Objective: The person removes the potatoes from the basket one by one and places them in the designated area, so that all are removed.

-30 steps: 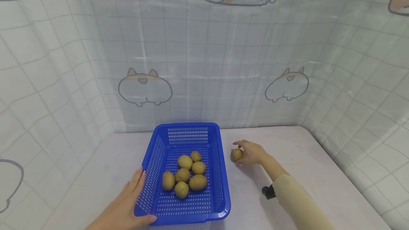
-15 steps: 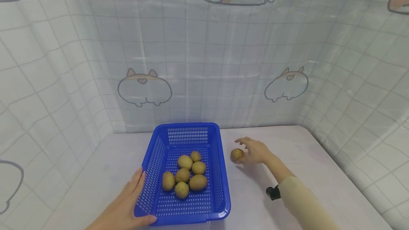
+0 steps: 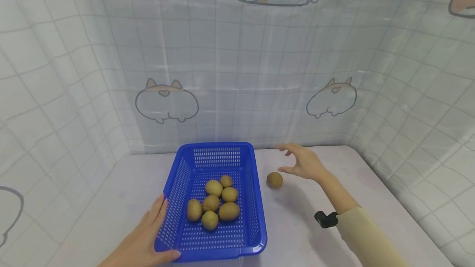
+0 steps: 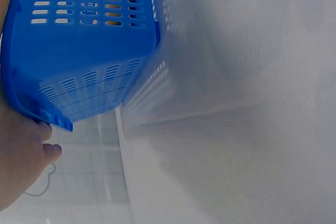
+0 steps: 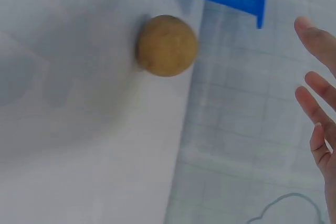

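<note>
Head view, blue basket [image 3: 219, 254], long axis pointing away, loose potato [image 3: 275, 180] roundish

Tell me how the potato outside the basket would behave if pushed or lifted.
The potato would probably roll if nudged: it looks nearly round and lies loose on the table. Its full, smooth outline suggests it would stay firm when lifted.

The right hand [image 3: 306, 163] is bare below a plain cream sleeve [image 3: 367, 234] with a black gadget [image 3: 326, 219] (small, stubby) at its edge.
</note>
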Demonstrator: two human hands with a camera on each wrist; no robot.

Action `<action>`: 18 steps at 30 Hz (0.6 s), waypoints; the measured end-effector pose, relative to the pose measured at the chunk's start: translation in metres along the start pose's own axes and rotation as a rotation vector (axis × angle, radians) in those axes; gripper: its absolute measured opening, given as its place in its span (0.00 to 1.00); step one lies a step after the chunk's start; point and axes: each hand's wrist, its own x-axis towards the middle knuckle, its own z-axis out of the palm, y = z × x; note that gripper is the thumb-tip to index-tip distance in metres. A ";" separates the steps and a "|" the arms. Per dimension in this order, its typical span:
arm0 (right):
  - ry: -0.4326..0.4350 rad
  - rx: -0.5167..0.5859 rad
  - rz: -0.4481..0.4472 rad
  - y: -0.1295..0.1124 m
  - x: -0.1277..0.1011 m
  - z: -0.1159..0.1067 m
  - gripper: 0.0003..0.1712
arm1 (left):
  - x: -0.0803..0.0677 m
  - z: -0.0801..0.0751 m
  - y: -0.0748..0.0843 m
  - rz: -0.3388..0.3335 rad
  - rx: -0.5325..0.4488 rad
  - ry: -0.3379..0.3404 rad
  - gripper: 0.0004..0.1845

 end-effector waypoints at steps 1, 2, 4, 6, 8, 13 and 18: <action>0.005 0.003 -0.012 -0.002 0.001 -0.002 0.38 | 0.000 0.000 0.000 -0.002 -0.002 -0.003 0.66; 0.012 0.005 -0.024 -0.003 0.002 -0.004 0.37 | 0.000 0.000 0.000 -0.002 -0.006 -0.005 0.66; 0.025 0.007 -0.048 -0.007 0.005 -0.007 0.37 | 0.000 -0.001 0.001 -0.001 -0.012 -0.006 0.65; 0.038 0.014 -0.071 -0.011 0.007 -0.010 0.36 | -0.001 -0.001 0.001 0.004 -0.017 -0.004 0.65; 0.047 0.023 -0.092 -0.015 0.011 -0.012 0.36 | -0.001 -0.001 0.001 0.010 -0.018 0.000 0.65; 0.048 0.051 -0.138 -0.033 0.022 -0.019 0.36 | -0.001 0.000 0.000 0.006 -0.013 0.000 0.65; 0.029 0.099 -0.162 -0.051 0.031 -0.025 0.35 | -0.001 0.000 0.000 0.014 -0.007 0.011 0.65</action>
